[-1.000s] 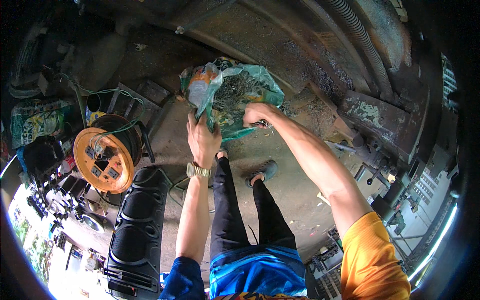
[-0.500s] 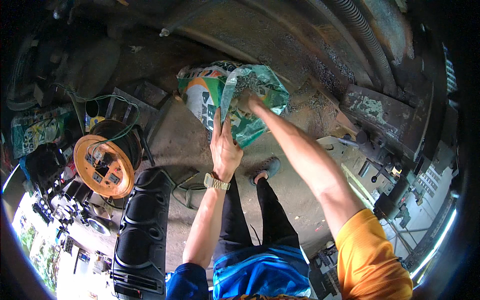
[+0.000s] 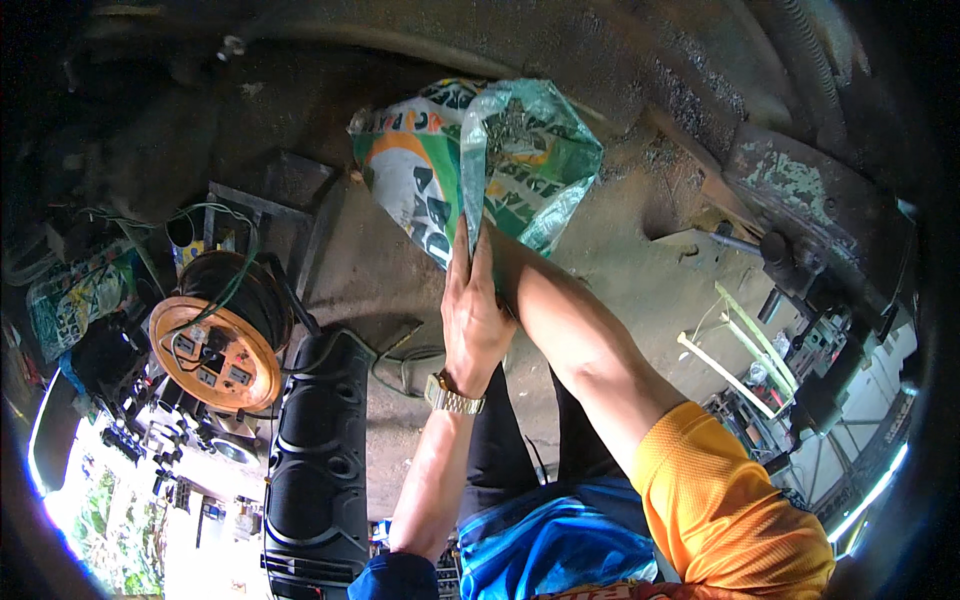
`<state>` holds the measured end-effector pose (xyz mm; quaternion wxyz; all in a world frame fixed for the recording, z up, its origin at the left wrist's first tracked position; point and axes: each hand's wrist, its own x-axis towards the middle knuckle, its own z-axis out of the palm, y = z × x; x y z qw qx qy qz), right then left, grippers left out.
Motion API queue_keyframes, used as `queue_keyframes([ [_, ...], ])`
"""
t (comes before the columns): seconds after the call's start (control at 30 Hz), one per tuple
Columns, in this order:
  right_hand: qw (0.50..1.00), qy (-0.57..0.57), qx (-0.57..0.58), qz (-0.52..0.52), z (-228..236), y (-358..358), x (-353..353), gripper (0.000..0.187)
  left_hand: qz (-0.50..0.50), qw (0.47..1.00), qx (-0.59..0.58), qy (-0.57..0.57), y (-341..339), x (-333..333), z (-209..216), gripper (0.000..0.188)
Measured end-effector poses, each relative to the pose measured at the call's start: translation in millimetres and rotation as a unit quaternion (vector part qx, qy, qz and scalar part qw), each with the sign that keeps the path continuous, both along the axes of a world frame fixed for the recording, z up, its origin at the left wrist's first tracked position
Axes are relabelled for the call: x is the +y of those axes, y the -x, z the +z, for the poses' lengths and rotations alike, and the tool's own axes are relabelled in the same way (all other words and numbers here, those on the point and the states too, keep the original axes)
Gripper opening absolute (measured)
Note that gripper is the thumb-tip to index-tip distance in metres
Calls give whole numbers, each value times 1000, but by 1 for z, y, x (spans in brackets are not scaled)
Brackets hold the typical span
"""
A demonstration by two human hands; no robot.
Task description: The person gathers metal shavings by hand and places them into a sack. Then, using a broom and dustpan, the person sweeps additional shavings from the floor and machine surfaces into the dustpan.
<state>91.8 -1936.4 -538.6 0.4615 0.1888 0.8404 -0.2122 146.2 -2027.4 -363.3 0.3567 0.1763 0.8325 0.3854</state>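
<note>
1. Sack [image 3: 500, 170], a woven plastic one printed in green, white and orange, is the landmark for everything below; it lies on the stained concrete floor [image 3: 620, 290] ahead of the person's legs, its mouth turned toward them.
2. Far to the sack's left, an orange cable reel [image 3: 215, 345] wound with black cord stands beside a metal frame.
3. Between the reel and the sack, lower down, a long black ribbed case [image 3: 318, 450] lies on the floor.
4. At the sack's near edge, the left hand [image 3: 473, 315], a metal watch on its wrist, has its fingers straight and pressed together, pinching the lip of the sack's mouth and lifting it up.
5. Just right of that, the right forearm [image 3: 580, 340] runs into the opening; the right hand is hidden inside the sack, so I cannot tell whether it is spread or closed on anything.
6. Well to the sack's right, pale sticks [image 3: 745, 355] lie by dark rusted machinery [image 3: 800, 200].
7. As a judgement: the mouth is already held open and the reach inside is made. Whether anything has been gripped or brought out cannot be seen, so that part looks not yet done.
</note>
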Motion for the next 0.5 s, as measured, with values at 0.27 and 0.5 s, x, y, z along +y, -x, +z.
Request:
queue_keyframes([
  [0.27, 999, 35, -10, -26, 18, -28, 13, 66, 49, 998, 44, 9, 26, 6, 0, 81],
  [0.5, 960, 73, 109, -247, 95, -55, 75, 56, 55, 998, -19, 7, 40, 9, 10, 69],
])
